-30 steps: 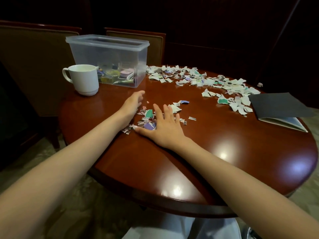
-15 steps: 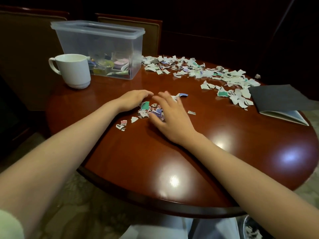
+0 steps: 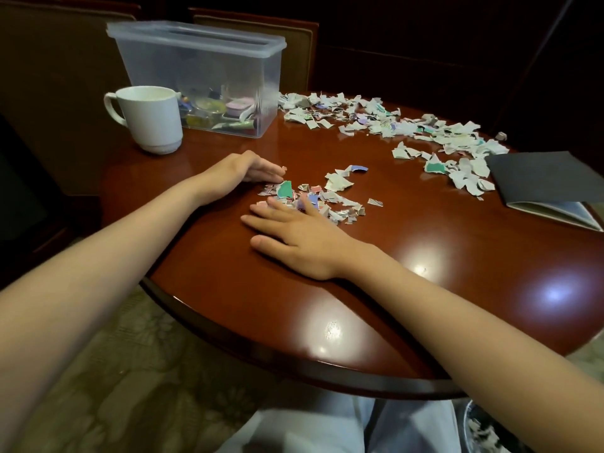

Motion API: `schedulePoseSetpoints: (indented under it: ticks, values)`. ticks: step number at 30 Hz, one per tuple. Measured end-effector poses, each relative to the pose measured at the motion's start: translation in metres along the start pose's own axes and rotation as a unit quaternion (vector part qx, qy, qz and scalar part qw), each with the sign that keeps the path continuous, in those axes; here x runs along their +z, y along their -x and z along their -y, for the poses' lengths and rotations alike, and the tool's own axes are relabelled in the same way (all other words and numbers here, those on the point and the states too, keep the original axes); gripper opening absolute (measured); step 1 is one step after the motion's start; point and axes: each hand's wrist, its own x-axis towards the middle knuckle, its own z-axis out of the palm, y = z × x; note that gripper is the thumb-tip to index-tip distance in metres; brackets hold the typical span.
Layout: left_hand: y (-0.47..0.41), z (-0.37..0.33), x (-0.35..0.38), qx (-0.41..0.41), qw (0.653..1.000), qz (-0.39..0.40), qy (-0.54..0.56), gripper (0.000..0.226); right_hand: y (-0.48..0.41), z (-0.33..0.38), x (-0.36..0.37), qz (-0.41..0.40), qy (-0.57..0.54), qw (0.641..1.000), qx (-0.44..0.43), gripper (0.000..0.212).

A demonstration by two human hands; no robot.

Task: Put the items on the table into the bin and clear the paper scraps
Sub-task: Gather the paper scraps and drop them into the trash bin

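Front of bin (image 3: 202,70): scraps (image 3: 338,184) swept together, not lifted.
Hands: left hand (image 3: 243,170) cupped open; right hand (image 3: 300,237) now flattened.

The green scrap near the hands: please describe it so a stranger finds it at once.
On the round wooden table, a small scrap pile lies by the left hand and right hand. The green scrap sits at its left edge; its neighbours are white, pink or purple.
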Motion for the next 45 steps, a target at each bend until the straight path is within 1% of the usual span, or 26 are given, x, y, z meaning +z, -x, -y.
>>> schedulePoseSetpoints:
  ticks: [3,5,6,8,10,11,13,14,15,16,17,19,21,22,24,25,27,28,29,32,34,38,40,42,43,45]
  values:
    - [0.002,-0.002,0.003,0.001,0.999,-0.015,0.031,0.05,0.003,-0.015,-0.004,-0.024,0.01,0.998,0.049,0.052]
    - [0.003,-0.004,0.009,0.006,0.999,-0.029,0.026,0.044,0.005,-0.026,-0.005,-0.07,0.006,0.995,0.07,0.05]
    - [0.003,-0.004,0.012,0.007,0.999,-0.039,0.005,0.042,0.005,-0.031,-0.006,-0.099,0.004,0.991,0.086,0.049]
    - [0.001,-0.005,0.017,0.012,0.995,-0.072,-0.072,0.042,0.005,-0.041,-0.007,-0.155,0.005,0.979,0.135,0.048]
    - [-0.006,-0.007,0.021,0.004,0.986,-0.094,-0.137,0.044,0.004,-0.052,-0.006,-0.184,0.012,0.959,0.214,0.051]
    - [-0.011,-0.008,0.023,-0.007,0.982,-0.09,-0.164,0.046,0.003,-0.058,-0.005,-0.178,0.005,0.947,0.266,0.054]
    - [-0.019,-0.012,0.029,-0.046,0.969,-0.051,-0.237,0.047,0.001,-0.069,-0.002,-0.138,-0.042,0.919,0.366,0.066]
    - [-0.023,-0.014,0.033,-0.059,0.961,-0.034,-0.269,0.047,-0.001,-0.075,-0.002,-0.118,-0.062,0.908,0.396,0.071]
    - [-0.028,-0.014,0.036,-0.062,0.956,-0.024,-0.284,0.047,-0.003,-0.081,-0.003,-0.106,-0.071,0.904,0.409,0.073]
    - [-0.03,-0.017,0.039,-0.066,0.958,-0.018,-0.279,0.048,-0.005,-0.088,-0.004,-0.105,-0.074,0.904,0.407,0.073]
    - [-0.033,-0.018,0.041,-0.065,0.966,-0.019,-0.251,0.048,-0.008,-0.095,-0.007,-0.113,-0.081,0.907,0.398,0.073]
    - [-0.033,-0.02,0.043,-0.044,0.988,-0.024,-0.143,0.049,-0.012,-0.108,-0.012,-0.142,-0.105,0.909,0.379,0.071]
    - [-0.03,-0.019,0.04,-0.026,0.999,-0.023,-0.034,0.053,-0.017,-0.123,-0.016,-0.156,-0.121,0.908,0.369,0.068]
    - [-0.025,-0.016,0.038,-0.024,0.999,-0.018,-0.012,0.053,-0.019,-0.129,-0.017,-0.153,-0.123,0.909,0.366,0.067]
    - [-0.022,-0.011,0.04,-0.009,1.0,0.017,-0.012,0.053,-0.023,-0.139,-0.02,-0.142,-0.126,0.915,0.355,0.064]
    - [-0.02,-0.009,0.04,-0.006,0.999,0.037,-0.005,0.063,-0.026,-0.142,-0.021,-0.138,-0.133,0.92,0.343,0.061]
    - [-0.017,-0.01,0.042,-0.028,0.998,0.055,-0.01,0.098,-0.029,-0.145,-0.024,-0.122,-0.144,0.931,0.313,0.055]
    - [-0.015,-0.015,0.045,-0.038,0.997,0.057,-0.038,0.106,-0.03,-0.145,-0.025,-0.111,-0.142,0.938,0.295,0.051]
    - [-0.011,-0.016,0.048,-0.026,0.995,0.072,-0.071,0.109,-0.03,-0.145,-0.026,-0.099,-0.138,0.947,0.273,0.048]
    - [0.005,-0.027,0.056,-0.03,0.971,0.064,-0.227,0.13,-0.027,-0.144,-0.025,-0.082,-0.144,0.967,0.194,0.043]
    - [0.001,-0.032,0.062,-0.025,0.966,0.044,-0.255,0.131,-0.022,-0.139,-0.023,-0.082,-0.166,0.97,0.158,0.041]
    - [-0.01,-0.035,0.072,-0.017,0.971,0.017,-0.239,0.125,-0.008,-0.126,-0.022,-0.098,-0.201,0.966,0.129,0.041]
    - [-0.015,-0.036,0.075,-0.008,0.972,0.012,-0.235,0.123,0.0,-0.118,-0.022,-0.127,-0.246,0.951,0.136,0.042]
    - [-0.021,-0.04,0.082,-0.006,0.973,0.012,-0.229,0.123,0.004,-0.113,-0.022,-0.172,-0.319,0.919,0.156,0.039]
    - [-0.024,-0.043,0.086,0.0,0.974,0.012,-0.226,0.123,0.005,-0.112,-0.021,-0.2,-0.358,0.896,0.172,0.038]
    - [-0.03,-0.048,0.095,0.011,0.975,0.017,-0.22,0.123,0.006,-0.113,-0.022,-0.268,-0.425,0.838,0.214,0.032]
